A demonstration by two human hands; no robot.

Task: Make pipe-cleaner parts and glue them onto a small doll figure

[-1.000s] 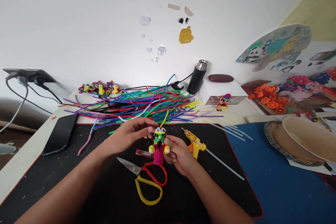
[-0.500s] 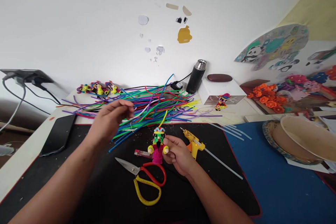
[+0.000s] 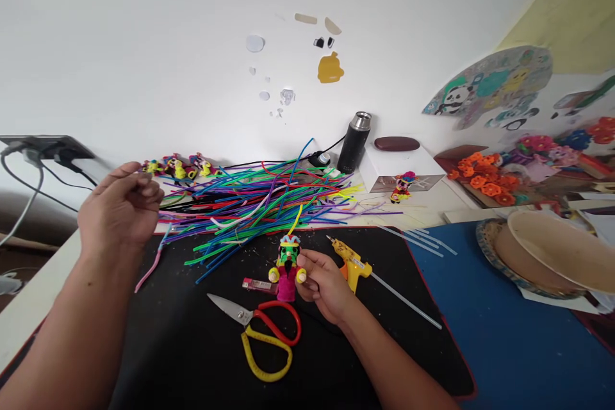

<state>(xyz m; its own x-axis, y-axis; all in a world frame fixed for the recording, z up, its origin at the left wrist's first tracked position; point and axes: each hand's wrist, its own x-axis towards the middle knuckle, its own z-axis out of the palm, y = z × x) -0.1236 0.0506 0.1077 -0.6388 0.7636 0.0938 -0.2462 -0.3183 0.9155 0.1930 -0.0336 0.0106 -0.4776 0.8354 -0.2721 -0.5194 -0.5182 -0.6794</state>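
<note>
My right hand (image 3: 325, 285) grips a small pipe-cleaner doll (image 3: 287, 285) by its side. The doll is upright, with a green face, black beard and magenta body; a yellow stem (image 3: 296, 219) rises from its hat. Raised at the left, my left hand (image 3: 122, 208) has its fingers curled inward and pinched; anything between them is hidden. Several finished dolls (image 3: 177, 168) lie just beyond its fingertips, against the wall. Below the held doll rest scissors (image 3: 257, 327) with red and yellow handles, and a pink lighter (image 3: 259, 285) sits partly behind the doll.
A heap of coloured pipe cleaners (image 3: 269, 205) spreads along the back. Right of my right hand lies a yellow glue gun (image 3: 353, 262) with a long glue stick. A black flask (image 3: 354, 142), a white box (image 3: 408, 163) with another doll (image 3: 402, 187), and a bowl (image 3: 562, 256) stand farther right.
My left hand has moved left and away from the pipe cleaners, toward the finished dolls. A pink and blue strip now shows beside it. My right hand still holds the doll in place.
</note>
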